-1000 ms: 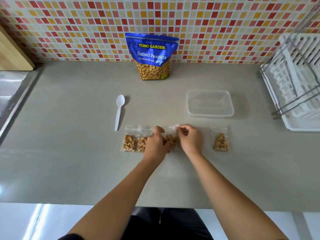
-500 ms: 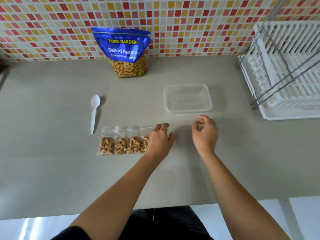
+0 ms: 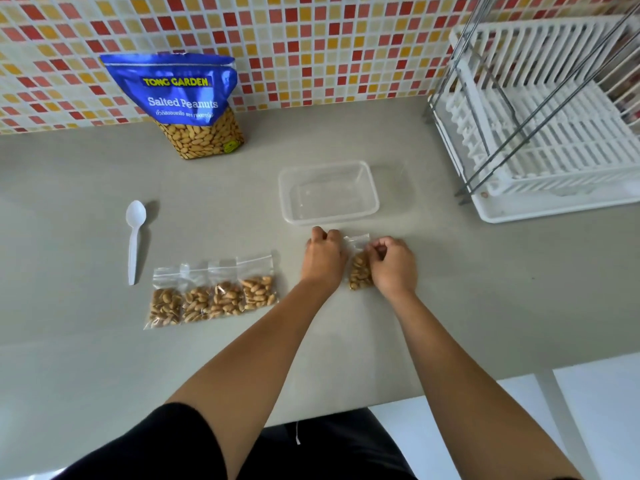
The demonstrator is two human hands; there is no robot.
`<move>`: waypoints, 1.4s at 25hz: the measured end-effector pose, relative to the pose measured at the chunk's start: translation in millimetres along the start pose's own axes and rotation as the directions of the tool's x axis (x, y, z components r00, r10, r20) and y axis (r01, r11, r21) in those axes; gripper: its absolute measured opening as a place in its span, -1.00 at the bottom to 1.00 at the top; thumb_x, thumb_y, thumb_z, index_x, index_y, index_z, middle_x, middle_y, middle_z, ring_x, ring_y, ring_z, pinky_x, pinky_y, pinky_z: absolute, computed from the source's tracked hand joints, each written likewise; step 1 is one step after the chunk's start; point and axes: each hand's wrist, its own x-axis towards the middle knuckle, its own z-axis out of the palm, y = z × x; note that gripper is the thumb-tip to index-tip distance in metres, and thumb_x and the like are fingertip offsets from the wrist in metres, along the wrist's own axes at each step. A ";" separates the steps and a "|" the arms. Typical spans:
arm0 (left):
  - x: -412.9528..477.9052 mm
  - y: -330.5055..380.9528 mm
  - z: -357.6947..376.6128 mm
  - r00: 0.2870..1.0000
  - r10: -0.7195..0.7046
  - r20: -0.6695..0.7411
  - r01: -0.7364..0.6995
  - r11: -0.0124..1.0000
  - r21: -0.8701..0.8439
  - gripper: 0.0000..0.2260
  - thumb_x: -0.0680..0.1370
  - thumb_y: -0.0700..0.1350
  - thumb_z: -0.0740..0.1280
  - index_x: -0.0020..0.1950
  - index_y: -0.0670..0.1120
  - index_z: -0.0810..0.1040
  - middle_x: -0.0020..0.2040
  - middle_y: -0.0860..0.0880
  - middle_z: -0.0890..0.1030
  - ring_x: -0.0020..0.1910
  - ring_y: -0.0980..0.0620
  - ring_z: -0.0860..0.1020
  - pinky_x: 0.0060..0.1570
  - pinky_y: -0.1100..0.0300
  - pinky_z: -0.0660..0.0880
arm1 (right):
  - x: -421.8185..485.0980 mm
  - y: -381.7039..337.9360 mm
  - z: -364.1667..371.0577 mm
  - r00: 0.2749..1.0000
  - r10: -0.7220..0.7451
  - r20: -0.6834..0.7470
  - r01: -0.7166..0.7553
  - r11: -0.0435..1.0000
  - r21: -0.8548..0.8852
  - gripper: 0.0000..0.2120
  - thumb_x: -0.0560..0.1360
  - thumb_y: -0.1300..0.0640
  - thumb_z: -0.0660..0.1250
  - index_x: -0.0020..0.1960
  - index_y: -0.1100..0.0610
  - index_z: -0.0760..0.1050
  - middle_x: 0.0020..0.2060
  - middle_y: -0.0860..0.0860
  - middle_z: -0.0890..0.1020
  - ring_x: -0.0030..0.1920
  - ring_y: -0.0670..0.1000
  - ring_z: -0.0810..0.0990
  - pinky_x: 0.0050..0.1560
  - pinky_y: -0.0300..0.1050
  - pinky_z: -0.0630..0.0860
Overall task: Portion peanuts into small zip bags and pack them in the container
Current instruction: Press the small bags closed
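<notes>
A peanut-filled zip bag [image 3: 360,275] lies on the counter [image 3: 491,292] between both hands, just in front of the clear container [image 3: 282,192]. The right hand [image 3: 393,263] pinches its top. The left hand [image 3: 323,258], fingers curled, sits against its left edge; I cannot tell whether it grips. Four filled bags [image 3: 214,296] lie further left.

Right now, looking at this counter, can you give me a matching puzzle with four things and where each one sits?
Things:
1. spoon
2. container
3. peanut pouch
4. zip bag

Places:
A. stands against the tiled wall
B. lies between the left hand and right hand
C. just beyond both hands, empty
D. left of the four filled bags

Pairs: 1-D, 2-C, 3-A, 4-B.
</notes>
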 end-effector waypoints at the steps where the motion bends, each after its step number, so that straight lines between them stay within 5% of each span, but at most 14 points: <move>1: 0.0 -1.7 0.9 1.000 -0.007 -0.015 0.006 0.999 -0.043 -0.73 0.56 -0.12 0.26 0.21 -0.21 0.44 0.20 -0.20 0.38 0.12 -0.20 0.46 0.15 0.04 0.42 | -0.4 0.3 0.6 1.000 0.001 0.006 -0.001 0.999 0.038 -0.88 0.50 0.09 0.32 -0.04 0.12 0.57 -0.07 0.08 0.63 -0.04 0.10 0.58 -0.09 -0.15 0.41; 7: -22.8 -9.6 -23.5 0.998 -0.003 -0.070 -0.034 0.852 -0.523 -0.88 0.48 -0.19 0.39 -0.17 -0.07 0.45 0.01 -0.09 0.63 -0.05 -0.01 0.61 0.01 0.22 0.51 | -18.3 -15.9 -3.1 0.997 0.007 0.073 -0.044 0.849 0.526 -0.90 0.54 0.17 0.26 -0.14 0.06 0.40 -0.25 -0.07 0.58 -0.18 -0.01 0.56 -0.07 -0.16 0.46; 11: -42.3 -21.1 -64.5 1.000 0.011 -0.027 -0.028 0.628 -0.778 -0.87 0.51 -0.26 0.36 -0.08 -0.04 0.49 -0.14 -0.15 0.66 -0.20 0.03 0.65 -0.12 0.20 0.60 | -34.2 -45.9 -1.1 0.984 -0.106 0.141 -0.027 0.697 0.716 -0.95 0.53 0.16 0.30 -0.08 0.03 0.51 -0.14 -0.03 0.66 -0.14 -0.09 0.62 -0.06 -0.27 0.53; 13: -49.1 -28.0 -87.8 1.000 0.010 -0.012 -0.016 0.605 -0.796 -0.89 0.51 -0.30 0.35 -0.01 -0.14 0.53 -0.17 -0.14 0.64 -0.28 0.12 0.64 -0.18 0.30 0.59 | -39.9 -63.0 3.3 0.978 -0.150 0.147 -0.011 0.662 0.749 -0.96 0.50 0.16 0.34 -0.09 0.05 0.56 -0.16 -0.02 0.68 -0.13 -0.11 0.64 -0.05 -0.26 0.51; 18: -56.2 -49.5 -140.0 0.991 0.010 -0.132 -0.096 0.740 -0.666 -0.93 0.50 -0.24 0.38 -0.03 -0.15 0.58 -0.18 -0.15 0.64 -0.24 0.06 0.64 -0.14 0.24 0.60 | -55.8 -109.1 16.1 0.974 -0.161 0.160 -0.038 0.578 0.815 -0.93 0.49 0.18 0.36 -0.15 0.04 0.57 -0.23 -0.02 0.69 -0.15 -0.07 0.66 -0.03 -0.18 0.52; 22: -57.6 -59.2 -166.4 0.960 0.137 -0.246 -0.211 0.927 -0.309 -0.89 0.47 -0.08 0.42 -0.04 -0.06 0.66 -0.16 0.01 0.68 -0.18 0.12 0.60 -0.11 0.41 0.46 | -68.3 -134.5 21.2 0.960 -0.218 0.174 -0.022 0.562 0.827 -0.90 0.49 0.19 0.34 -0.16 0.04 0.58 -0.23 -0.03 0.69 -0.15 -0.07 0.67 -0.04 -0.20 0.51; 27: -59.6 -62.0 -177.5 0.936 0.217 -0.276 -0.262 0.955 -0.137 -0.92 0.49 -0.14 0.38 -0.11 -0.10 0.67 -0.22 -0.04 0.66 -0.26 0.03 0.52 -0.27 0.44 0.33 | -76.5 -148.5 26.3 0.961 -0.240 0.136 0.044 0.619 0.784 -0.94 0.48 0.13 0.37 -0.17 0.00 0.59 -0.17 0.02 0.70 -0.08 -0.01 0.67 0.02 -0.13 0.54; 31: -59.9 -60.4 -171.3 0.899 0.287 -0.331 -0.305 0.952 -0.002 -0.88 0.52 -0.23 0.30 -0.07 -0.24 0.62 -0.16 -0.13 0.62 -0.21 0.01 0.49 -0.23 0.38 0.28 | -84.9 -160.4 22.3 0.977 -0.215 0.007 0.160 0.748 0.644 -0.94 0.49 0.12 0.36 -0.16 0.01 0.57 -0.25 -0.09 0.66 -0.26 -0.22 0.60 -0.15 -0.31 0.50; 35: -58.8 -62.0 -169.3 0.873 0.328 -0.362 -0.323 0.943 0.075 -0.88 0.51 -0.25 0.28 -0.08 -0.26 0.60 -0.11 -0.18 0.61 -0.15 -0.15 0.55 -0.13 0.07 0.47 | -88.3 -167.6 20.1 0.983 -0.161 -0.083 0.178 0.768 0.615 -0.93 0.50 0.11 0.34 -0.16 0.01 0.55 -0.32 -0.14 0.61 -0.32 -0.17 0.57 -0.19 -0.25 0.49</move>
